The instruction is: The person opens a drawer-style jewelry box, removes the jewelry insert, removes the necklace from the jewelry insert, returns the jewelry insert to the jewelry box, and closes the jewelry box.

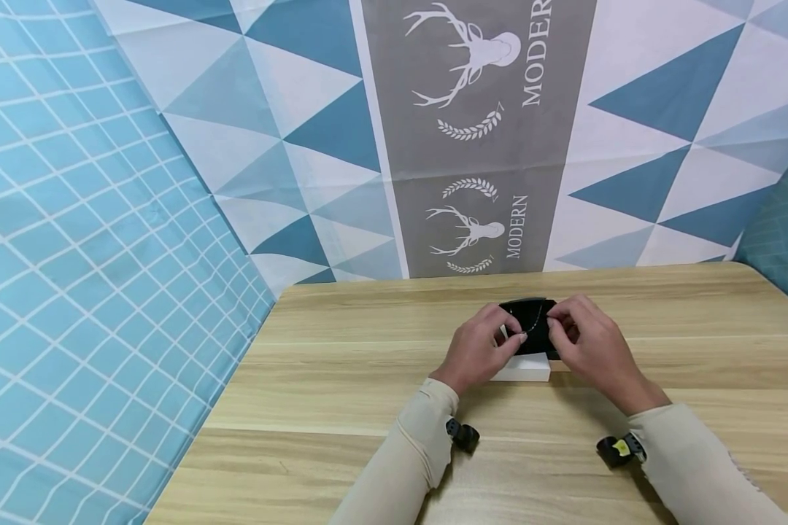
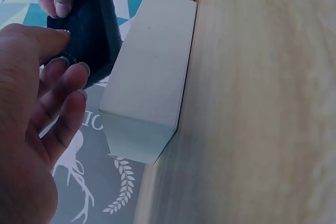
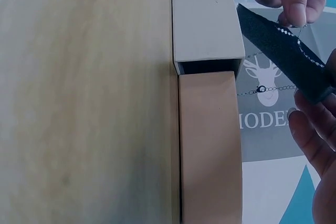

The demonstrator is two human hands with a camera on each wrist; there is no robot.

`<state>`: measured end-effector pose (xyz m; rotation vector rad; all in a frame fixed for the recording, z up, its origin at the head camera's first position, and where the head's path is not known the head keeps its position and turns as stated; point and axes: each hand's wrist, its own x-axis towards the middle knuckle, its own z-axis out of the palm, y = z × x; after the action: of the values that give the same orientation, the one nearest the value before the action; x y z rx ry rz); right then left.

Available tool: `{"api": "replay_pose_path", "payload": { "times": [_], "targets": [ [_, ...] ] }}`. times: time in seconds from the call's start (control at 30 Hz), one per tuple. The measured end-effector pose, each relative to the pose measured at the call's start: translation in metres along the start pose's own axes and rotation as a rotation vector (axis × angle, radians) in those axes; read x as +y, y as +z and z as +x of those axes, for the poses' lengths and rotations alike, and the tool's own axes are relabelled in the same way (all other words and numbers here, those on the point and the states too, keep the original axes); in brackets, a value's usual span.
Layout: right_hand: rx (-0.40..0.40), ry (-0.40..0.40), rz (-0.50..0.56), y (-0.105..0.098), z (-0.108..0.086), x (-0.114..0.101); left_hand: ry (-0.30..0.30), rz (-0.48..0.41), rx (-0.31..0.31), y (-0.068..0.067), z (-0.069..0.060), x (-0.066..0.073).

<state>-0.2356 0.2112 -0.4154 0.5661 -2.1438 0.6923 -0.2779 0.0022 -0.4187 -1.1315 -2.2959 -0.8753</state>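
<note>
You have patterned cloth point(image 1: 328, 109) of blue, grey and white triangles rising behind the wood-grained desk point(image 1: 302, 408), its grey band printed with deer heads and the word MODERN, and a light blue gridded cloth point(image 1: 92, 240) running down the left. At the desk's far side, slightly right of its middle, your two hands meet around a small black pad point(image 1: 530, 321), held tilted just beyond a white box point(image 2: 149, 61). Your right hand point(image 1: 591, 346) grasps the pad at its right side, thumb on one face and fingers behind. Your left hand point(image 1: 479, 350) pinches a fine silvery chain point(image 3: 311, 60) between thumb and forefinger at the pad's left part. The chain crosses the pad's dark face, and more strands hang on its left, one bearing a small dark clasp point(image 3: 261, 89). Just right of the white box, in line with it, sits a brown box part point(image 3: 210, 145), with a dark gap at the white box's end.
</note>
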Motion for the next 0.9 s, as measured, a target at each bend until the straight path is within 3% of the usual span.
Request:
{"api": "replay_pose_path", "payload": {
  "times": [0.23,0.57,0.9],
  "targets": [
    [0.019,0.016,0.017,-0.0011,0.0000,-0.0014,-0.055,-0.098,0.039,0.0010,0.0014,-0.0003],
    [0.000,0.018,0.014,0.0006,-0.0016,0.0013,-0.173,-0.541,0.140,0.0073,0.0018,-0.0023],
    [-0.005,0.018,0.029,0.0006,-0.0019,-0.0003,-0.245,-0.732,0.189,0.0050,0.0016,-0.0023]
  ]
}}
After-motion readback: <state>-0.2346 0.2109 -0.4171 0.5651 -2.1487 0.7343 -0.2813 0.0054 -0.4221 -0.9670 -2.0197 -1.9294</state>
